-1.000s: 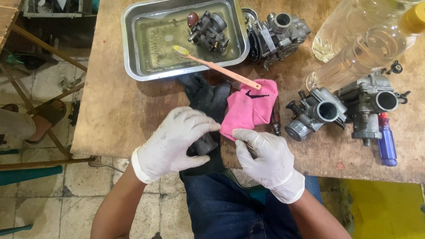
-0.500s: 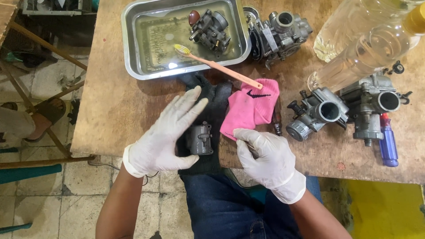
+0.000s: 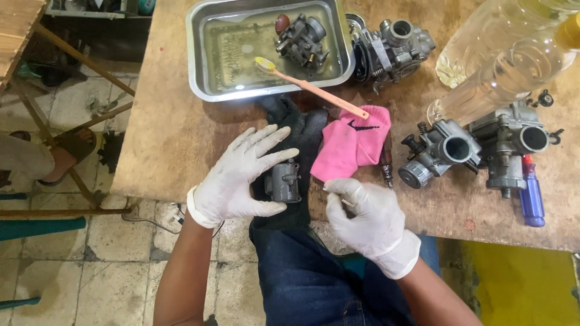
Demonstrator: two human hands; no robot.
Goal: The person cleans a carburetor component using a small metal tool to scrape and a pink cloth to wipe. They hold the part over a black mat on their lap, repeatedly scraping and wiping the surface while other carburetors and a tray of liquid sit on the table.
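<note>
1. Workbench, bare wood, carries everything I see, from the steel tray of cloudy liquid down to the small parts.
2. Carburetors: one sits in the tray, one just beside it, two more at the right under a clear bottle.
3. Pink cloth lies on a dark rag, with a toothbrush bridging tray rim and cloth.
4. My left hand has fingers spread, thumb and palm steadying the small grey carburetor part on the rag at the bench edge.
5. My right hand hovers near it, fingertips pinched together; whether they hold anything I cannot tell.
6. I judge it best to keep the part flat on the rag, pressed lightly, well back from the edge.
</note>
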